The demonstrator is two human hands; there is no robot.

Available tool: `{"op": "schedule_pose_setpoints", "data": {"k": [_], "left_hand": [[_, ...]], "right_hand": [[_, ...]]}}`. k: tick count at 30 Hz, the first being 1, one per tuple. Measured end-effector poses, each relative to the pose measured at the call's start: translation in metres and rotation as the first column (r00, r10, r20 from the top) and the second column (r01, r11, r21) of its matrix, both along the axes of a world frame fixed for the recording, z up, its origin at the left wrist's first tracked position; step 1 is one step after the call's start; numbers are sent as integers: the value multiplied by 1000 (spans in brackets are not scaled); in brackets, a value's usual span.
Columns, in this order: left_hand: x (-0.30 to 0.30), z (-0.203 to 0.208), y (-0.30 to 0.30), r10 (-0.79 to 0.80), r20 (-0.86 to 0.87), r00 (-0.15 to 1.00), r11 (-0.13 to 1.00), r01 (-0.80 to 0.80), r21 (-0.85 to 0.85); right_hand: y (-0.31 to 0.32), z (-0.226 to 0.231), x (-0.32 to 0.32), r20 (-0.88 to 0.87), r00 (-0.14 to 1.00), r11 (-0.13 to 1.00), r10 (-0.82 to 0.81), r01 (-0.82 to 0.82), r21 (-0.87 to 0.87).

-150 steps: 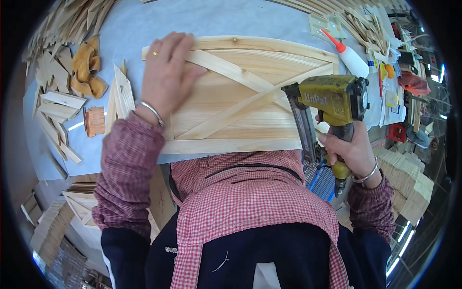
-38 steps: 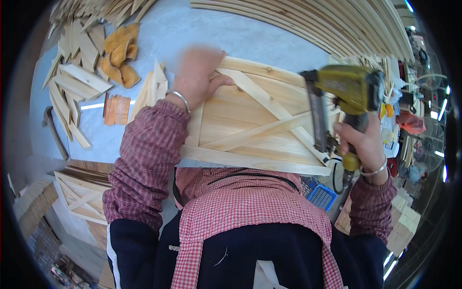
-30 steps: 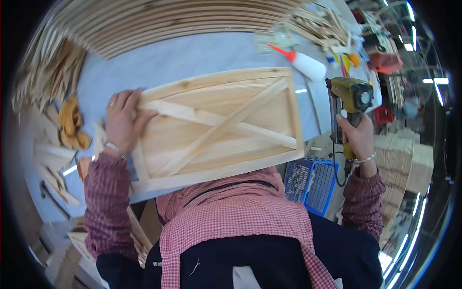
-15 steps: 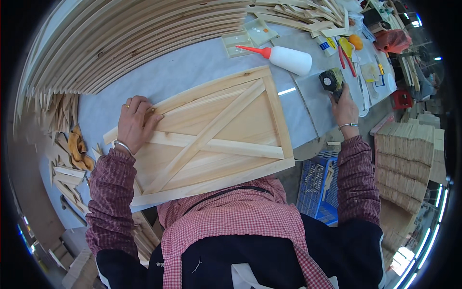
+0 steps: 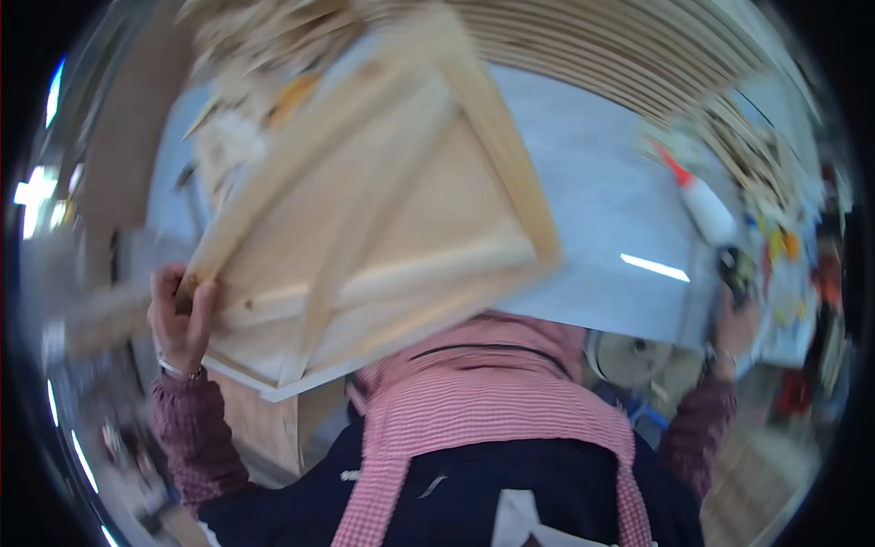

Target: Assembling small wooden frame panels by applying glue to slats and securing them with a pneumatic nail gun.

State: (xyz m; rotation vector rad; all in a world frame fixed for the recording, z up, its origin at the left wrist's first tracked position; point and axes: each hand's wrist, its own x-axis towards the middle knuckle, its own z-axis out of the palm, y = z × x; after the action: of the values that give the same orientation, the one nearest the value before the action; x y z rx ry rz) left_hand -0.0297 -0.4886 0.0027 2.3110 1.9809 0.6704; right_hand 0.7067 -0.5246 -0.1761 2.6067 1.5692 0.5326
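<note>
A framed wooden panel (image 5: 410, 191) with crossed diagonal braces lies slanted before me, its near edge overhanging the table front by my apron. At its left end, my left hand (image 5: 182, 314) is closed on the frame, fingers and thumb at the corner. Far to the right, my right hand (image 5: 736, 321) is closed around the lower part of a compact black and olive-green hand tool (image 5: 736, 270); blur hides its exact kind. Just beyond that tool a white squeeze bottle (image 5: 706, 208) with a red nozzle lies on its side.
Long wooden strips (image 5: 611, 50) line the table's far side. Scrap wood (image 5: 273, 36) is heaped at the far left, and more loose strips (image 5: 747, 150) lie at the far right. The grey-blue tabletop (image 5: 592, 173) shows right of the panel. A round stool seat (image 5: 629, 357) stands below its edge.
My view has swung left, so bottle and tool appear farther right. The panel has turned, its far end swinging away from me. My left hand has shifted to the panel's left corner.
</note>
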Motion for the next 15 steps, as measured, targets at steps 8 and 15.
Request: {"op": "schedule_pose_setpoints", "data": {"k": [8,15], "left_hand": [[-164,-87,-230,819,475,322,349,-937,33],[-208,-173,-252,962,227,-148,-120,-984,-135]], "right_hand": [[51,52,-100,-252,888,909,384,-316,272],[47,75,-129,-304,814,867,495,-442,229]]}}
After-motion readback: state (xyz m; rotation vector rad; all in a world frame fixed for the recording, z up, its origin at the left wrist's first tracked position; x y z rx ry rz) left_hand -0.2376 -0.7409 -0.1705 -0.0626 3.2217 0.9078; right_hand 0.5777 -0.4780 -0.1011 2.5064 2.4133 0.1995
